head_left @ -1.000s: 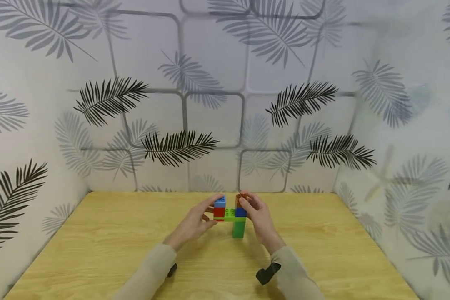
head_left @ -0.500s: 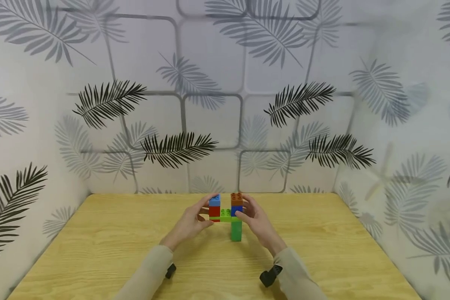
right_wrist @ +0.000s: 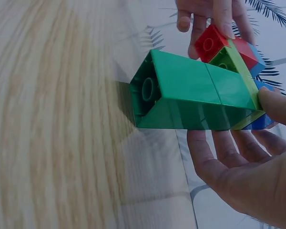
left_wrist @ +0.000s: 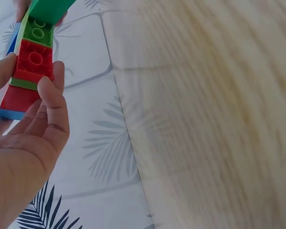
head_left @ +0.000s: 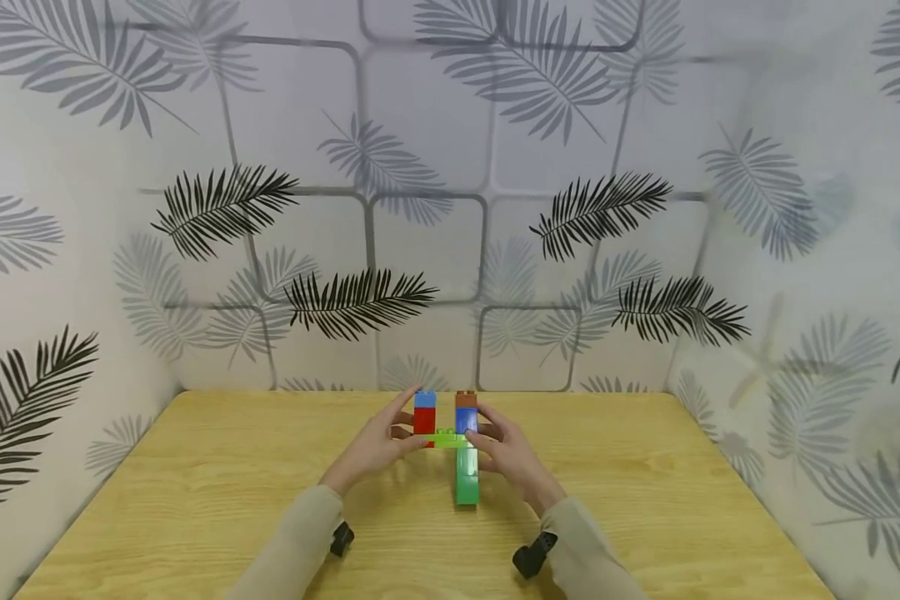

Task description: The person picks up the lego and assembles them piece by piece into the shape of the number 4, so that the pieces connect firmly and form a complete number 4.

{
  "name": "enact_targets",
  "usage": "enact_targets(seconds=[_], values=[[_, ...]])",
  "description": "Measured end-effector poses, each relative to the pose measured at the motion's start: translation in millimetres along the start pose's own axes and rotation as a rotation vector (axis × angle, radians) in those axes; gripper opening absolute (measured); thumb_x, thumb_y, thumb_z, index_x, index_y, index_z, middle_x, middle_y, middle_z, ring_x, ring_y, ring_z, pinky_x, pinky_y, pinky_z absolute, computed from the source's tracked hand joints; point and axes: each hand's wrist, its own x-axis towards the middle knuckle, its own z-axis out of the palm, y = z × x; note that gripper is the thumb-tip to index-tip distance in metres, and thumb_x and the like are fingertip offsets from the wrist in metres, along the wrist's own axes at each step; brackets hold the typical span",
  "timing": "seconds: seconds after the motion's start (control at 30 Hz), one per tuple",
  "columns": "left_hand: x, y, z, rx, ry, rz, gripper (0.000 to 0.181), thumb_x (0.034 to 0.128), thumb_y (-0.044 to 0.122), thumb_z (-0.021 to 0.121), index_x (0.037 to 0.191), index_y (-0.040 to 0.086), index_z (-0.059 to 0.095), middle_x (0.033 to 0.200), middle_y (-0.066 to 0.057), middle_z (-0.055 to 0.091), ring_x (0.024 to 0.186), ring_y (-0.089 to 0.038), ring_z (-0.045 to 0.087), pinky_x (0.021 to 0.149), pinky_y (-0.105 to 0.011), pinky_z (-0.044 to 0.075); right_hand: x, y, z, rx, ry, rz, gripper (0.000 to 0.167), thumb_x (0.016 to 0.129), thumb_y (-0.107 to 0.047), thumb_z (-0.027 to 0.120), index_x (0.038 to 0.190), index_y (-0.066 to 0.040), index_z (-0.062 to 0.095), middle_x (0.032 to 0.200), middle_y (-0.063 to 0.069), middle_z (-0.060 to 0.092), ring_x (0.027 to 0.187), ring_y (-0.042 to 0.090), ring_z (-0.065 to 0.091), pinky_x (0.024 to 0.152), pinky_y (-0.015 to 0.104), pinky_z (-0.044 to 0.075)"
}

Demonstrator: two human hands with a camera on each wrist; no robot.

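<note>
Both hands hold one structure of toy building bricks up off the table. Its light green plate (head_left: 445,439) joins two columns. My left hand (head_left: 375,446) grips the left column, a light blue brick (head_left: 425,398) over a red brick (head_left: 424,419); another red brick (left_wrist: 35,58) sits under the plate. My right hand (head_left: 516,458) holds the right column around the blue brick (head_left: 467,419), below a brown brick (head_left: 467,399). Green bricks (head_left: 467,479) extend down beneath it, their hollow underside showing in the right wrist view. Some of the right fingers are hidden behind the bricks in the head view.
A wood-grain table (head_left: 232,483) lies under the hands. Leaf-patterned cloth or panels (head_left: 427,250) stand behind it and along both sides. A black strap device (head_left: 534,556) is on the right wrist.
The brick structure has shifted a little left and tilted, so more of the green column's front shows. My right thumb has slid down from the brown brick to near the light green plate.
</note>
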Motion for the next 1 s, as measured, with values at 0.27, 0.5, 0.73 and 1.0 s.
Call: enact_targets(seconds=[0.27,0.5,0.73,1.0], values=[[2.8,-7.7,-3.1,0.024,-0.017,-0.086,0.081,0.0919,0.022,0.07,0.156,0.036,0.022,0.13,-0.018,0.058,0.105,-0.028,0.066,0.087,-0.042,0.056,8.0,5.2,4.0,0.021,-0.022,0.052,0.064,0.1,-0.025,0.059,0.156,-0.019,0.028,0.147,0.024,0.042,0.123,0.031,0.055,0.094,0.049,0.053],[5.8,-8.7,-4.5,0.036,-0.032,-0.202,0.078,0.0932,0.025,0.068,0.157,0.027,0.023,0.128,-0.019,0.058,0.098,-0.026,0.064,0.075,-0.037,0.056,13.0,10.2,1.9,-0.05,-0.074,0.069,0.072,0.097,-0.019,0.063,0.157,-0.016,0.024,0.148,0.027,0.04,0.117,0.028,0.058,0.089,0.043,0.055],[7.9,-14.9,-2.1,0.005,-0.027,-0.272,0.075,0.0945,0.025,0.067,0.156,0.011,0.026,0.133,-0.027,0.055,0.089,-0.024,0.068,0.074,-0.038,0.057,20.6,16.0,0.4,-0.114,-0.099,0.109,0.071,0.095,-0.021,0.066,0.155,-0.012,0.029,0.147,0.027,0.042,0.112,0.024,0.061,0.087,0.04,0.056],[9.8,-16.7,1.5,0.012,-0.01,-0.297,0.064,0.0974,0.02,0.062,0.151,0.001,0.033,0.135,-0.027,0.055,0.091,-0.023,0.068,0.074,-0.035,0.057,30.1,19.3,3.5,-0.15,-0.052,0.178,0.064,0.097,-0.017,0.062,0.153,-0.007,0.033,0.15,0.026,0.04,0.12,0.028,0.059,0.087,0.039,0.057]])
